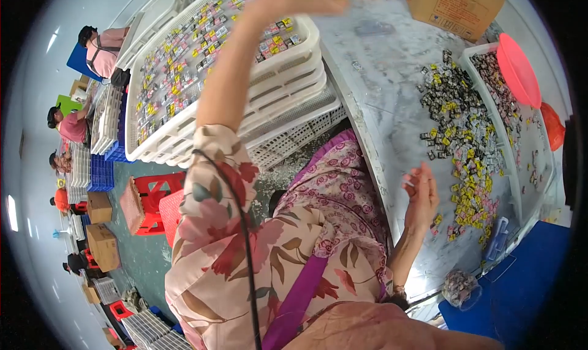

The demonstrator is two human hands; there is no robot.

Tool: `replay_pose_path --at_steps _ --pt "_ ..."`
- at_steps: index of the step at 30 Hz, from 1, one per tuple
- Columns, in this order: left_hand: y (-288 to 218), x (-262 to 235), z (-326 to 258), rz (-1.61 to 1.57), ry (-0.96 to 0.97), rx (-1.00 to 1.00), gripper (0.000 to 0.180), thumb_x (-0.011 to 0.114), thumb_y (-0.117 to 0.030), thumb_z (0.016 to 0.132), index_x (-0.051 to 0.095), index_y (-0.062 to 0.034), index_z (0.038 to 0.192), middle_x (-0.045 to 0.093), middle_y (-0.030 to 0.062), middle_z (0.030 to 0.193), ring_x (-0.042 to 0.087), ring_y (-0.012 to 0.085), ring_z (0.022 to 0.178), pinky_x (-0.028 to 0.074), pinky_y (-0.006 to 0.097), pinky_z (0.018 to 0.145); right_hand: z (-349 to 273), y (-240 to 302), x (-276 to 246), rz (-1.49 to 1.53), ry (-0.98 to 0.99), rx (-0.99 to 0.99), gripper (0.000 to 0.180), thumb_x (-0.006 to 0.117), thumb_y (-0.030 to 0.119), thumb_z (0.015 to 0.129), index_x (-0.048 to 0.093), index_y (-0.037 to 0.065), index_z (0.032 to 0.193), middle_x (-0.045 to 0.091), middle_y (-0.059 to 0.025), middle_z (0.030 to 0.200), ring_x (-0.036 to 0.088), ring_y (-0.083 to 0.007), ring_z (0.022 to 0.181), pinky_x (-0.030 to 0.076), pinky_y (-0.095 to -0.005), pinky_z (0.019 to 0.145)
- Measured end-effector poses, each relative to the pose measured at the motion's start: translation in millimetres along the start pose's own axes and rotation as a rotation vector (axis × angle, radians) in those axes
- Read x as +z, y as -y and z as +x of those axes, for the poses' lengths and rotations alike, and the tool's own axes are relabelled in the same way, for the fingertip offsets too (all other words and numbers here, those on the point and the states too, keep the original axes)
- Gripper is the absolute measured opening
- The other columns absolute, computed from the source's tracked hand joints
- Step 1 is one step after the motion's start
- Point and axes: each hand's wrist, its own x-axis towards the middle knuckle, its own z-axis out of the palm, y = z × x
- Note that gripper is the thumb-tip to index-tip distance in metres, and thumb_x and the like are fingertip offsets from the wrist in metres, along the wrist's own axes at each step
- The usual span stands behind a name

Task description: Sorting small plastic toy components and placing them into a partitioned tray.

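Observation:
My left hand is raised at the top, past the corner of a white tray that holds rows of small black, yellow, pink and white pieces. Motion smears its fingers, and a yellowish blur shows near their tips. Over the tabletop, my right hand has its fingers curled and pinched together. A tiny pale thing shows at the fingertips, too small to name. Just beyond that hand lies a heap of small wrapped-looking pieces, mostly black and grey, with yellow and pink ones at its near end.
More white trays are stacked below the filled one. A shallow white bin of pieces borders the heap, with a pink basin on it. A cardboard box stands at the back. Red stools and several people sit at left.

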Motion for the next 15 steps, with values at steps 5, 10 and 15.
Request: replay_pose_path --at_steps 5,10,15 --pt "137 -96 -7 0.502 -0.32 -0.235 0.047 0.073 -0.015 0.075 0.063 -0.0055 0.119 0.069 0.0134 0.11 0.067 0.0307 0.099 0.053 0.038 0.087 -16 -34 -21 -0.134 0.007 0.098 0.035 0.061 0.023 0.1 0.062 0.003 0.128 0.068 -0.0054 0.106 0.064 -0.0131 0.087 0.052 -0.0272 0.078" --pt "307 -174 4 0.535 -0.162 -0.21 0.053 0.074 -0.02 0.074 0.061 -0.0078 0.124 0.068 0.0111 0.102 0.066 0.0258 0.089 0.053 0.037 0.077 -29 -49 -32 -0.171 -0.132 0.151 0.033 0.063 0.02 0.099 0.063 0.004 0.127 0.069 -0.0046 0.104 0.064 -0.0108 0.082 0.052 -0.024 0.071" --pt "406 -170 10 0.578 0.015 -0.187 0.061 0.076 -0.027 0.073 0.059 -0.0107 0.13 0.067 0.0083 0.091 0.065 0.0196 0.076 0.053 0.036 0.065 -27 -45 -30 -0.173 -0.174 0.174 0.033 0.062 0.019 0.099 0.063 0.003 0.127 0.069 -0.004 0.103 0.064 -0.0097 0.079 0.052 -0.0231 0.068"
